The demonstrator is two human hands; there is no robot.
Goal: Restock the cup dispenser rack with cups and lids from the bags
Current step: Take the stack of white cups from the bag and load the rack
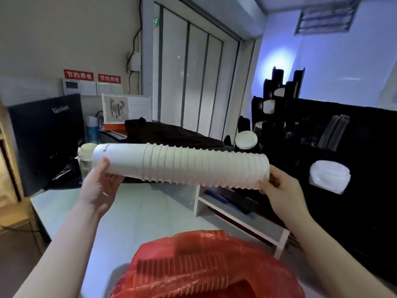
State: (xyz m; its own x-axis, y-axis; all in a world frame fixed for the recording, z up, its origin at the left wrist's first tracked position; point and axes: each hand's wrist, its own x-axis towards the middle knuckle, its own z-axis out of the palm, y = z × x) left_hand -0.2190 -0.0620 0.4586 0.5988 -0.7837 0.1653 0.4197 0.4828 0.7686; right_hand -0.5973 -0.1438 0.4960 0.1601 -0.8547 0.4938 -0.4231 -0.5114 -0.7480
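Note:
A long stack of white paper cups (pixel 182 164) lies level in mid-air above the table. My left hand (pixel 101 186) grips its closed bottom end, with the thumb on the front of the last cup. My right hand (pixel 281 186) grips the open rim end. Below, at the frame's bottom edge, a red plastic bag (pixel 206 267) holds more stacked cups. The black cup dispenser rack (pixel 279 108) stands at the back right, with white lids showing in several of its slots.
A pale table (pixel 137 214) carries a white shelf riser (pixel 240 220). A black monitor (pixel 47 138) and a bottle (pixel 86 160) stand at the left. A bagged stack of white lids (pixel 328 175) sits on the dark stand at the right.

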